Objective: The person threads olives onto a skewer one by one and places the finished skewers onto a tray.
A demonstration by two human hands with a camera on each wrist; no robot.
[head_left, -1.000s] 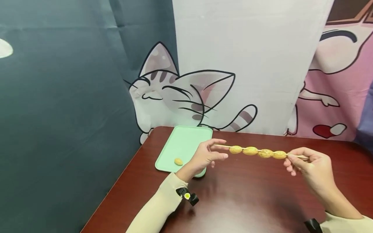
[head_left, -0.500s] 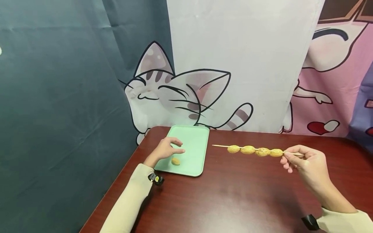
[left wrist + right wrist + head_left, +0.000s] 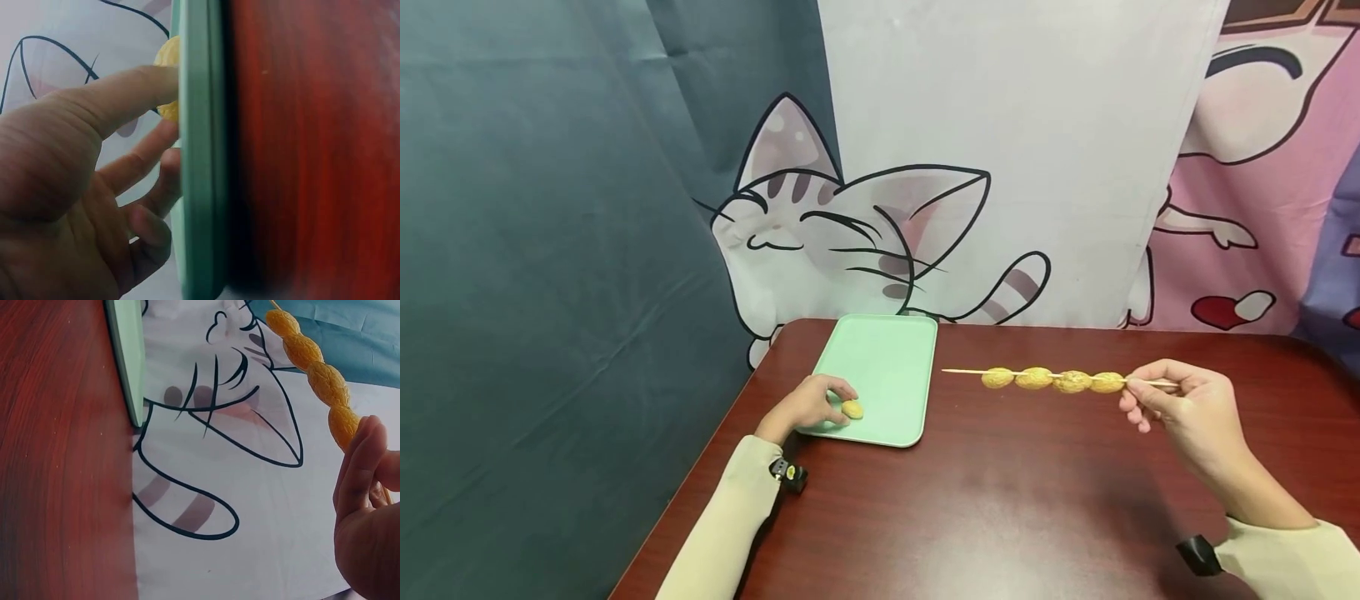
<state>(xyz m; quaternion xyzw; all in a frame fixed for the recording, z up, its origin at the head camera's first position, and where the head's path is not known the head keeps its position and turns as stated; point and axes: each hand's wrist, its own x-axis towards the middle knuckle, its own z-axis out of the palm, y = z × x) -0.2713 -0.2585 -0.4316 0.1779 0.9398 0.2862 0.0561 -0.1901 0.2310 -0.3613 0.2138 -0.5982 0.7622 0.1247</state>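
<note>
On the light green tray (image 3: 891, 375) lies a loose yellow oval piece (image 3: 853, 409) with a wrinkled surface. My left hand (image 3: 805, 406) has its thumb and index finger on either side of this piece, pinching it near the tray's front left. In the left wrist view, the thumb covers part of the yellow piece (image 3: 169, 111), and the tray's rim (image 3: 201, 156) hides the fingertips. My right hand (image 3: 1187, 400) pinches the end of a thin wooden skewer (image 3: 958, 371) above the table. Several similar yellow pieces (image 3: 1033, 378) are threaded on it in a row, and its bare point faces left.
The dark red-brown table (image 3: 1000, 492) carries the tray at its far left. Behind the table hangs a white cloth (image 3: 1022, 108) with a cartoon cat, with a dark teal cloth (image 3: 550, 250) at the left.
My left hand has let go of the skewer's pointed end, moved left to the tray, and come down on the loose yellow piece. My right hand holds the skewer nearly still.
</note>
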